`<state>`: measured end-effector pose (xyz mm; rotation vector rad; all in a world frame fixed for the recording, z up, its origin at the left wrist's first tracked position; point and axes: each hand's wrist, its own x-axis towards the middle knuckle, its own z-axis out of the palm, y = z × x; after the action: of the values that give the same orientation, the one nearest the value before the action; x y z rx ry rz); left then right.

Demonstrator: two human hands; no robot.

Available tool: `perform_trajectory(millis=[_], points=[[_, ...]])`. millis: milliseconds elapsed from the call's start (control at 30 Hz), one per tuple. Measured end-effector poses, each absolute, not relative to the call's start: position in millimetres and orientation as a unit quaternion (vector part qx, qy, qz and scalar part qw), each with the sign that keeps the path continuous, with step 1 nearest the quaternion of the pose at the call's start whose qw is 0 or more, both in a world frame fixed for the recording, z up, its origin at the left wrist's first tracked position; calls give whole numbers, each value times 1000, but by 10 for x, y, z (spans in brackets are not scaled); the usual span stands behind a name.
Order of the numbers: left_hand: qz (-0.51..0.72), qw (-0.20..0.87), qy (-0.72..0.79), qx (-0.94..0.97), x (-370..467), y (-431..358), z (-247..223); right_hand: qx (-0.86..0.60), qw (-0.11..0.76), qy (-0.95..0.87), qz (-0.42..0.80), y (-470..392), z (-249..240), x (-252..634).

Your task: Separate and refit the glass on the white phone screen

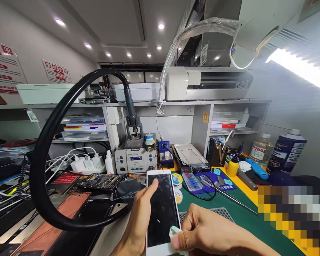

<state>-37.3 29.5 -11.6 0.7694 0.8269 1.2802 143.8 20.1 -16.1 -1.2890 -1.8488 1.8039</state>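
A white smartphone (162,202) stands tilted toward me in the middle, its dark screen spotted with smudges. My left hand (139,215) grips the phone along its left side, the thumb lying on the upper screen; the other fingers are hidden behind it. At the lower right corner of the screen, my right hand (200,227) pinches a small pale green cloth (174,231) between thumb and bent fingers. That cloth touches the glass near the bottom bezel.
A thick black hose (37,167) loops across the left, close to my left hand. Behind are a hot-air station (137,160), circuit boards (100,181) and a screen heating plate (190,156). Tweezers (237,201) lie on the green mat (245,224); a yellow bottle (232,167) stands right.
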Motion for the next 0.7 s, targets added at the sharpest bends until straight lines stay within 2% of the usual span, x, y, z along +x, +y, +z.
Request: perform_trajectory(millis=[267,367,567,700], points=[[519,760,304,246,-321,283,-90,-492,112,-672,543,179,-169,1400],[493,791,274,238,-301,306,-124,-512,73,-705,485,140,-66,1376],[502,780,293,232,-258,311,-216,-459,38,-838,293,0,164,1275],[492,788,289,231,-245,270,-199,-434,28,-846,309,-51,210,1112]])
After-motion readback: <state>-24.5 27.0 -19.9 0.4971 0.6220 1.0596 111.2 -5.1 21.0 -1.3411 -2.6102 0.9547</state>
